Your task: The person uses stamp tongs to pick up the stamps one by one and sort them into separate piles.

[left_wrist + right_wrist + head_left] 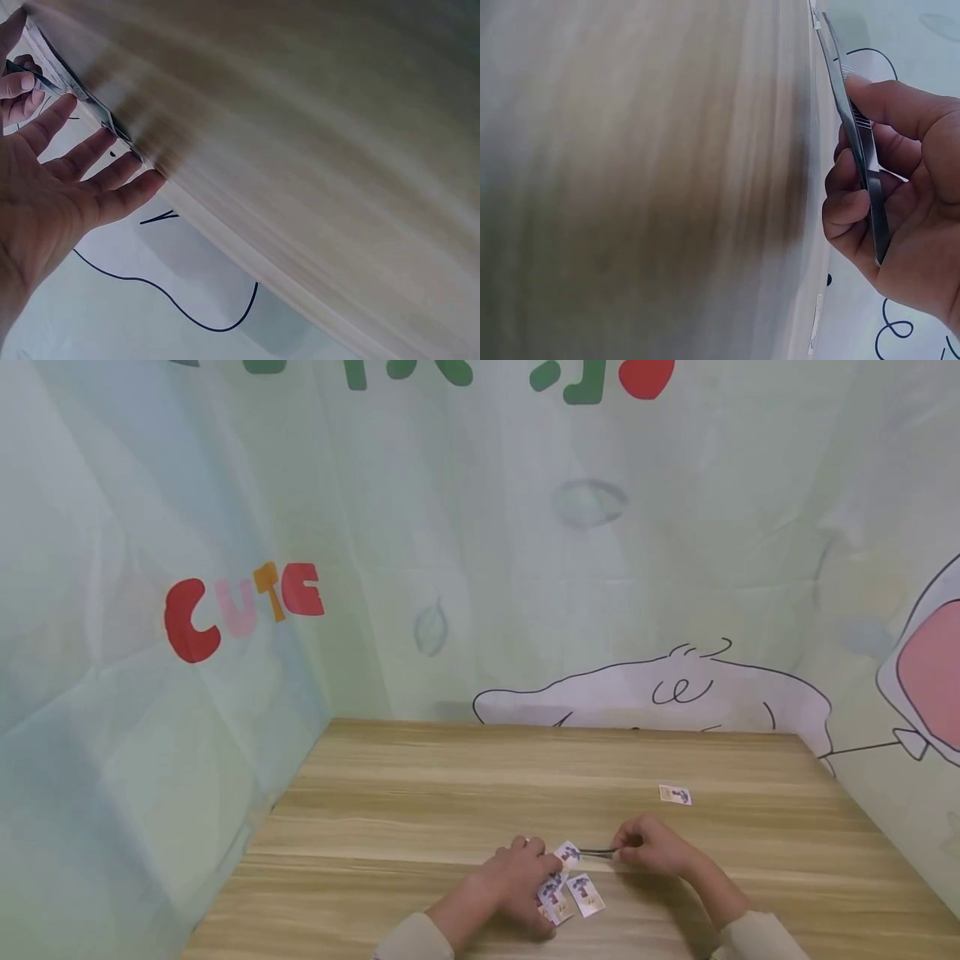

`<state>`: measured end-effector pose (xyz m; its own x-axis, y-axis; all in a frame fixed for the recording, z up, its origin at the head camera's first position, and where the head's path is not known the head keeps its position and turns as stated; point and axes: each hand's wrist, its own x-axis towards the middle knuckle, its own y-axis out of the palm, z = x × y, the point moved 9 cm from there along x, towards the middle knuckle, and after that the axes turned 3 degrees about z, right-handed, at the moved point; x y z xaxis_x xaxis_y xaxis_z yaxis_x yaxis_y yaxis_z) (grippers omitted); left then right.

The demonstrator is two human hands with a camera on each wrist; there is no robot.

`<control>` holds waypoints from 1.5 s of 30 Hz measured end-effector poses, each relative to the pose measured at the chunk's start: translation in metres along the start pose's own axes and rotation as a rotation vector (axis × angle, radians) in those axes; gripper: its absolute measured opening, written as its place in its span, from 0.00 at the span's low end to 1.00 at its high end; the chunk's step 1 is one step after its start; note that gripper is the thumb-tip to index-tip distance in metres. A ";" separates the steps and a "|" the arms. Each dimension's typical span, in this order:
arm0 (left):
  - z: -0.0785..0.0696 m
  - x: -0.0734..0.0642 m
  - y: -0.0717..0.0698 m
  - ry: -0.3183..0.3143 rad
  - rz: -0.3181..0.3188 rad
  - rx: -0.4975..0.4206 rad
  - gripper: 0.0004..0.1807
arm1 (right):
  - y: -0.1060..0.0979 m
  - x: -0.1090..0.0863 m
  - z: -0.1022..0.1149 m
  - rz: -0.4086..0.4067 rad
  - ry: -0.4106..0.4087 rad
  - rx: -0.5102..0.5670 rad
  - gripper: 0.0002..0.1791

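Note:
My right hand (651,846) pinches metal tweezers (864,150) between thumb and fingers, their tips pointing left. Slightly parted in the right wrist view, the tips lie close to a small printed card (568,854) at the left hand's fingertips; whether they grip it I cannot tell. My left hand (517,878) rests on the table by a small pile of similar cards (557,906), its fingers (124,196) spread and only slightly bent. It partly covers the pile. Just right of the pile lies another card (586,894), a figure printed on it.
One more card (676,795) lies apart, farther back on the right of the wood-grain table (450,785). Printed fabric (487,552) hangs behind the table and along both sides.

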<state>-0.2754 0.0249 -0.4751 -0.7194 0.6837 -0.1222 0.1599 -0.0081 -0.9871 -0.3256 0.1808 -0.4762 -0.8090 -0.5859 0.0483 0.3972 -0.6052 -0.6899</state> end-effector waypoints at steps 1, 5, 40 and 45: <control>0.000 0.000 0.000 -0.001 -0.001 0.000 0.41 | 0.000 0.000 0.000 0.000 0.000 -0.002 0.03; 0.000 -0.001 -0.001 -0.005 -0.002 -0.004 0.42 | 0.000 -0.001 0.002 0.004 0.002 0.016 0.02; 0.001 -0.005 -0.017 -0.009 -0.025 0.019 0.44 | -0.008 -0.008 0.004 -0.061 0.038 0.108 0.03; 0.004 -0.009 -0.020 -0.004 -0.042 -0.030 0.41 | -0.009 -0.005 0.008 -0.077 0.053 0.170 0.02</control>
<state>-0.2751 0.0156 -0.4548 -0.7288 0.6799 -0.0814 0.1501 0.0426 -0.9878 -0.3220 0.1850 -0.4646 -0.8594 -0.5084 0.0550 0.3976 -0.7320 -0.5532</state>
